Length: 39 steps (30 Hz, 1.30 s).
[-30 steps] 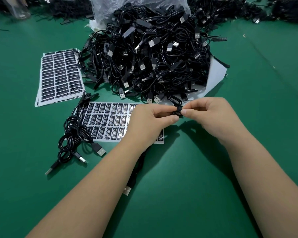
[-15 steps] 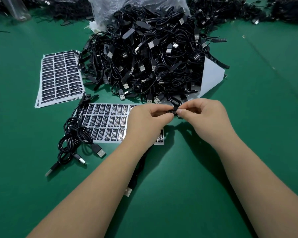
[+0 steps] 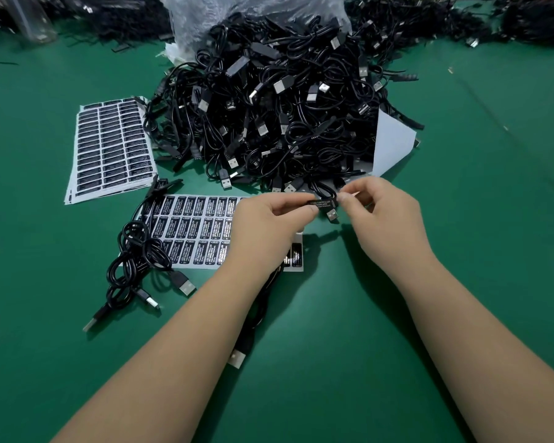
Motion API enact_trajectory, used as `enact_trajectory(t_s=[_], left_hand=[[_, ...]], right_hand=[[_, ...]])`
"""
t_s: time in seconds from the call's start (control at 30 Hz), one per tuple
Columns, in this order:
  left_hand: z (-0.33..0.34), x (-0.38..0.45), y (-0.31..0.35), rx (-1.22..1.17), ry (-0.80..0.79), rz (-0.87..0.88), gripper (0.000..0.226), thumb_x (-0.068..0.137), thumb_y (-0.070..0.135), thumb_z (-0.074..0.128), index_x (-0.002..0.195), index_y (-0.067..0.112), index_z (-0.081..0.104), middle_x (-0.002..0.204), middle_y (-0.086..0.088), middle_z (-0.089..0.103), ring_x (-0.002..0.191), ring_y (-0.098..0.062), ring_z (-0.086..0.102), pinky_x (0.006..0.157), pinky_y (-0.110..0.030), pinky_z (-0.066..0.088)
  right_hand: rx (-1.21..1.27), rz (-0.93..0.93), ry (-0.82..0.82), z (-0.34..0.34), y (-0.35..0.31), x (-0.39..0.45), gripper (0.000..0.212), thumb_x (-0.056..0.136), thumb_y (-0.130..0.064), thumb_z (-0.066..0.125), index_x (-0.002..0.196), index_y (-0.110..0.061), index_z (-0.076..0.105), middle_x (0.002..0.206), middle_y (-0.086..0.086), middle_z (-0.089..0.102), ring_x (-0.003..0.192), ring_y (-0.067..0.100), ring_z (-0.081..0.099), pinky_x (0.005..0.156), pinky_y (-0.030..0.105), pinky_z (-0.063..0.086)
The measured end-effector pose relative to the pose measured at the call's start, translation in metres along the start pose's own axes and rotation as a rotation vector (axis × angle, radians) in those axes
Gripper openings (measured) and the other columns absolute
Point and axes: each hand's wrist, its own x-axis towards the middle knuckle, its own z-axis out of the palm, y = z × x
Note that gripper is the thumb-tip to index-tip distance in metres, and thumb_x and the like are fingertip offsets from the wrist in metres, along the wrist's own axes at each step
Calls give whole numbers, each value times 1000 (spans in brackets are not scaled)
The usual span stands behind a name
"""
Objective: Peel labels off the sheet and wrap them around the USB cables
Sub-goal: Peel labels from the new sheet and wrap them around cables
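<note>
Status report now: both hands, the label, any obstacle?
Left hand and right hand both pinch label on cable. Label sheet beneath. Nothing in the way.

The black label (image 3: pixel 323 203) pinched between the two hands reads "LED CONTROLLER" in white letters. The same words "LED CONTROLLER" stand on the labels of the near label sheet (image 3: pixel 199 231) on the bench; the smaller lines under them are too small to read. The print on the far sheet stack (image 3: pixel 112 148) is too blurred to read.
</note>
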Motion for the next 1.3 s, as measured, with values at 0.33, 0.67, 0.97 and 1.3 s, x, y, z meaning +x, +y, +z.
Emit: enact_trajectory(t_s=[0.33, 0.67, 0.97, 1.3], left_hand=[[-2, 3, 0, -104, -18, -18, 15, 80, 16, 76, 82, 30, 75, 75, 9, 73, 57, 2, 59, 48, -11, 43], [-4, 3, -1, -48, -80, 1, 17, 83, 14, 72, 89, 30, 71, 75, 11, 73, 59, 3, 59, 51, -10, 43], [-3, 2, -3, -14, -142, 29, 19, 86, 16, 68, 82, 34, 72, 77, 6, 75, 61, 1, 61, 56, -15, 49], [4, 2, -11, 211, -81, 120, 26, 85, 22, 71, 108, 35, 70, 77, 20, 72, 67, -4, 68, 77, -26, 55]], right_hand=[[465, 92, -110, -1, -6, -2, 10, 85, -24, 69, 89, -30, 62, 71, -6, 68, 47, 4, 54, 45, 18, 44], [465, 41, -76, -5, -3, 0, 22, 82, -12, 72, 88, -31, 64, 68, -10, 68, 46, 3, 54, 48, 16, 44], [496, 155, -42, -2, -5, -2, 8, 82, -18, 73, 80, -26, 72, 69, -4, 72, 46, 5, 56, 46, 18, 46], [222, 42, 111, 8, -10, -4, 23, 81, -27, 71, 65, -41, 63, 67, -25, 66, 49, 1, 62, 59, 20, 52]])
